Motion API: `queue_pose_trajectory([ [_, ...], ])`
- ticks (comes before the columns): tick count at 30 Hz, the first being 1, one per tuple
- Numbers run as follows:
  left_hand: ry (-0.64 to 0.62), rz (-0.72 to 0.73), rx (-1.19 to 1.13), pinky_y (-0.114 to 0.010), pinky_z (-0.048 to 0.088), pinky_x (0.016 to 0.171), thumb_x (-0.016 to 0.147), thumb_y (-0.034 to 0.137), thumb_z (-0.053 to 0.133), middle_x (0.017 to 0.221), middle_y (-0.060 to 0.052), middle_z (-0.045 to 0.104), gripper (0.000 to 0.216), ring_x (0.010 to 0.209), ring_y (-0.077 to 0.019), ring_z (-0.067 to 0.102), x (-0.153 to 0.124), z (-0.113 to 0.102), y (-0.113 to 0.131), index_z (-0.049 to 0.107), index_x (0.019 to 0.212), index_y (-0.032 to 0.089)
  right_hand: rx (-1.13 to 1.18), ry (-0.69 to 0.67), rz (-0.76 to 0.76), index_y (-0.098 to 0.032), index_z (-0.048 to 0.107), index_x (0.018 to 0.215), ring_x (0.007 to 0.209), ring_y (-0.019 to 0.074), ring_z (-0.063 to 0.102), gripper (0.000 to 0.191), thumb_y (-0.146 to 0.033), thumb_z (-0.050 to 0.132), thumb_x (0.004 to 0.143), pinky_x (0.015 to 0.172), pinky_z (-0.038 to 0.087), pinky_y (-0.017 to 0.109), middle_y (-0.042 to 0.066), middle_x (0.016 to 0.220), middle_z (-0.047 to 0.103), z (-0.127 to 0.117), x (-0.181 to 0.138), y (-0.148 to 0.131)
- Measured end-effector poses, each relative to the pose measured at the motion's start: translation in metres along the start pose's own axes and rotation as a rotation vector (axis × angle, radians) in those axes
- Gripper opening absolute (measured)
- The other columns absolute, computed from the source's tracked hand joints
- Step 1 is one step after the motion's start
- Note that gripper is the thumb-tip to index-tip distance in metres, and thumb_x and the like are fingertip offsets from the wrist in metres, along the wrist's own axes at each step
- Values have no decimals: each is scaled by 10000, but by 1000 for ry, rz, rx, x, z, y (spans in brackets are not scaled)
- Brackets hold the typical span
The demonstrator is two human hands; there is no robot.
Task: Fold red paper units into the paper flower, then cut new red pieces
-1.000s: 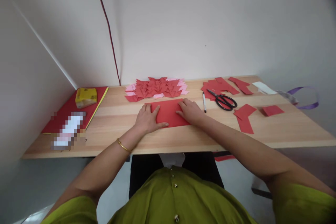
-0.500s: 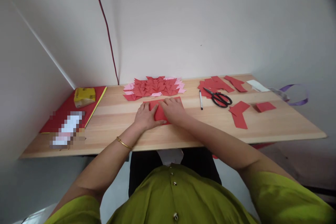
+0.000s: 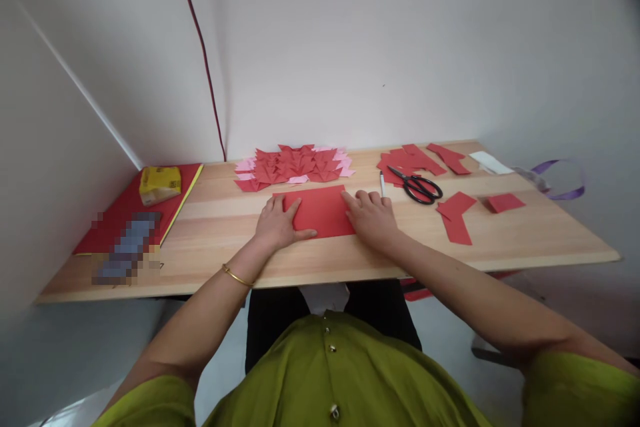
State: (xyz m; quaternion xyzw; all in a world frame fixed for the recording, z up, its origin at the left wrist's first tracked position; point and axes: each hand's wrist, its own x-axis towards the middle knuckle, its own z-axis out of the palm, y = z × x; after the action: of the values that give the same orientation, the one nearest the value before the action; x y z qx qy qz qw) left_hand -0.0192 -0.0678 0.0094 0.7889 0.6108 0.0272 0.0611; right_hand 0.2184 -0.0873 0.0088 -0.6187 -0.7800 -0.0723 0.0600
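A red rectangular sheet of paper [image 3: 323, 212] lies flat on the wooden table [image 3: 210, 233] in front of me. My left hand [image 3: 278, 221] rests on its left end, fingers stretched out and thumb pointing right across the paper. At the right end is my right hand [image 3: 371, 215], its fingers spread and its fingertips at the paper's edge. Part of a white marker [image 3: 383, 183] shows just beyond the right hand. Behind the sheet sits a pile of folded red and pink paper pieces [image 3: 295, 165].
Black-handled scissors [image 3: 423, 189] lie on red paper pieces [image 3: 407, 161] at the back right. Nearer are more red pieces [image 3: 457, 220] and a folded red piece [image 3: 506, 203]. At left, a yellow packet [image 3: 160, 185] sits on a red folder [image 3: 120, 203], beside a blurred-out object [image 3: 127, 247].
My right hand has slid right, from the middle of the red paper to its right end, uncovering the sheet and hiding the marker's lower part. The left hand has stayed in place.
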Motion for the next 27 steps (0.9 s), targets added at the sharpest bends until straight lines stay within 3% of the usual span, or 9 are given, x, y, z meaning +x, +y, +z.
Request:
queue_pose_trajectory([
  [3, 7, -7, 3, -464, 185, 1087, 586, 800, 531, 1469, -149, 287, 999, 1348, -389, 211, -1, 1, 1, 368, 1410, 259, 17, 30, -22, -183, 380, 1388, 1041, 317, 420, 471, -270, 364, 925, 840, 299, 430, 166, 1229, 519, -5, -5, 4],
  [8, 19, -6, 18, -469, 182, 1088, 597, 808, 504, 1472, -158, 283, 1001, 1347, -403, 212, -3, 4, 2, 363, 1414, 247, 189, -9, -363, -139, 517, 1274, 1106, 266, 433, 384, -239, 360, 939, 941, 332, 378, 140, 1254, 524, -9, -22, -18],
  [11, 24, -7, 21, -469, 179, 1091, 609, 808, 491, 1483, -154, 267, 994, 1352, -398, 205, -3, 5, 1, 355, 1418, 247, 244, -16, -457, -98, 574, 1205, 1052, 261, 477, 386, -297, 373, 942, 962, 363, 382, 147, 1168, 572, -6, -37, -30],
  [15, 16, 20, 21, -467, 175, 1098, 621, 791, 505, 1499, -154, 243, 985, 1364, -393, 188, -4, 6, -4, 343, 1424, 245, 280, 24, -433, -107, 545, 1252, 1101, 248, 486, 407, -298, 341, 956, 997, 374, 390, 138, 1211, 566, -2, -49, -23],
  [21, -40, 173, 67, -435, 180, 1110, 728, 743, 434, 1530, -142, 197, 866, 1392, -333, 185, -10, 1, -28, 328, 1431, 250, 263, -7, -426, -116, 533, 1274, 1156, 240, 490, 425, -308, 311, 966, 1027, 363, 390, 133, 1279, 544, -5, -55, -7],
  [24, -37, 119, 157, -513, 155, 1100, 777, 684, 438, 1525, -119, 234, 740, 1393, -344, 185, -20, -10, -37, 388, 1398, 285, 254, -33, -404, -140, 527, 1281, 1154, 249, 498, 421, -323, 322, 963, 1009, 370, 402, 117, 1293, 541, -8, -56, -7],
  [27, 61, 94, 231, -570, 123, 1092, 854, 567, 411, 1511, -115, 276, 608, 1395, -348, 181, -35, -22, -26, 433, 1371, 247, 254, -38, -412, -159, 530, 1275, 1139, 244, 513, 407, -321, 327, 961, 994, 369, 407, 115, 1294, 543, -10, -55, -8],
])
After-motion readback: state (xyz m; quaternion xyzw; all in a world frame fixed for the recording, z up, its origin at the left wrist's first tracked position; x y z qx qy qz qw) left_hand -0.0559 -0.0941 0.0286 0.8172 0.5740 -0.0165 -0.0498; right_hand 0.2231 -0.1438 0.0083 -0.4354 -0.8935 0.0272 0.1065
